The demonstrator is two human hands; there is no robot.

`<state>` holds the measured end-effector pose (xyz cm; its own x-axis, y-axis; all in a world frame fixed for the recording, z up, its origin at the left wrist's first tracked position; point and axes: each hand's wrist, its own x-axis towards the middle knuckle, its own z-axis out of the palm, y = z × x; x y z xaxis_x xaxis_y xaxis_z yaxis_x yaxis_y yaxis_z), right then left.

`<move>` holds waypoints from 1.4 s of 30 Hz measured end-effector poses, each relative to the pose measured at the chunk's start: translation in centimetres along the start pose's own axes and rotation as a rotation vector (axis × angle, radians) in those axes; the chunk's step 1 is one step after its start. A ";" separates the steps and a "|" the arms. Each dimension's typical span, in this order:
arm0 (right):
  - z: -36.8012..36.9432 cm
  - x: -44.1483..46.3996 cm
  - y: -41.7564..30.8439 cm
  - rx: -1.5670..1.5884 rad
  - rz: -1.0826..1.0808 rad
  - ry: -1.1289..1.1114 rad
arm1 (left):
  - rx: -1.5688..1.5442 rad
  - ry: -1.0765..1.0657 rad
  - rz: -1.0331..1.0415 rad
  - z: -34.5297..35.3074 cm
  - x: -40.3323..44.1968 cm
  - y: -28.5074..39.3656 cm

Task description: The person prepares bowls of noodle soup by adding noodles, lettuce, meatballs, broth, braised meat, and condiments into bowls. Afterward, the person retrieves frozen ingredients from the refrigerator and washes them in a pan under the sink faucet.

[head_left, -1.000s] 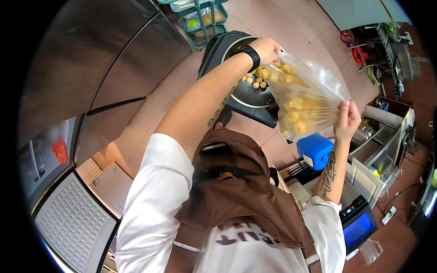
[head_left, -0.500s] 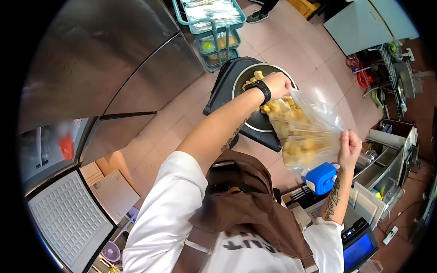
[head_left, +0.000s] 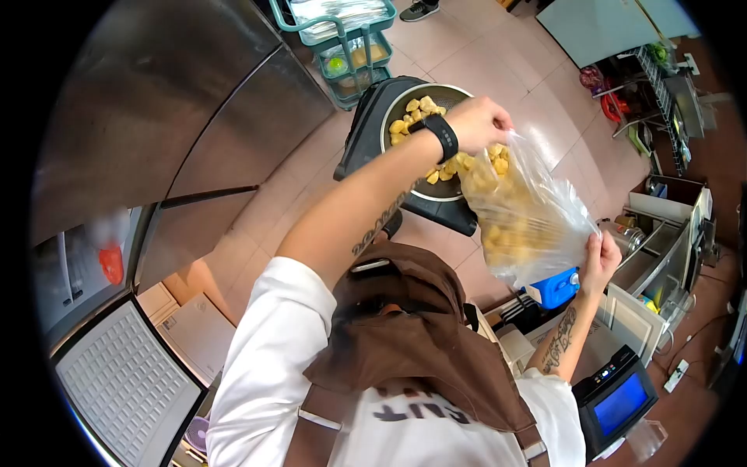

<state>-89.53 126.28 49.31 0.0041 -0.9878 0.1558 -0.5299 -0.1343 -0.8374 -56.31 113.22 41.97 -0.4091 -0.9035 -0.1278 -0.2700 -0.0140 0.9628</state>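
Note:
My left hand (head_left: pixel 476 124), with a black watch at the wrist, pinches the upper edge of a clear plastic bag (head_left: pixel 533 226) above the right side of a round pan (head_left: pixel 448 191). My right hand (head_left: pixel 599 261) grips the bag's other side, lower and to the right. Yellow chunks (head_left: pixel 498 241), whose kind I cannot make out, fill the tilted bag, and its mouth hangs over the pan. Loose yellow pieces (head_left: pixel 424 107) lie in the pan. My left wrist and forearm hide part of it. Under the pan is a black appliance (head_left: pixel 359 140).
A teal trolley (head_left: pixel 340 47) stands beyond the pan. Steel cabinet doors (head_left: pixel 233 156) line the left. Below the bag sits a blue container (head_left: pixel 559 289), with a device with a blue screen (head_left: pixel 620 403) at lower right. A person's shoe (head_left: pixel 419 11) shows at the top.
More yellow pieces now show in the pan. My left hand has shifted slightly up and right relative to the pan, and the bag is stretched wider. The whole view has shifted slightly.

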 end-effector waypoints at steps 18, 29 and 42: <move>7.6 -9.4 1.5 0.118 0.153 -0.032 | -0.213 -0.011 0.650 10.9 -9.7 18.8; 19.9 -4.9 -10.1 0.380 -0.007 -0.258 | 0.709 0.161 0.719 -0.9 -22.7 18.7; 66.2 -16.2 -57.4 0.781 -0.952 -0.611 | 0.589 1.687 0.465 -19.0 -76.3 7.4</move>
<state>-3.05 144.78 60.18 0.5707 -0.3403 0.7473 0.4973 -0.5810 -0.6443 -10.49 173.93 63.39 0.5702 -0.2126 0.7935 -0.7885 0.1294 0.6012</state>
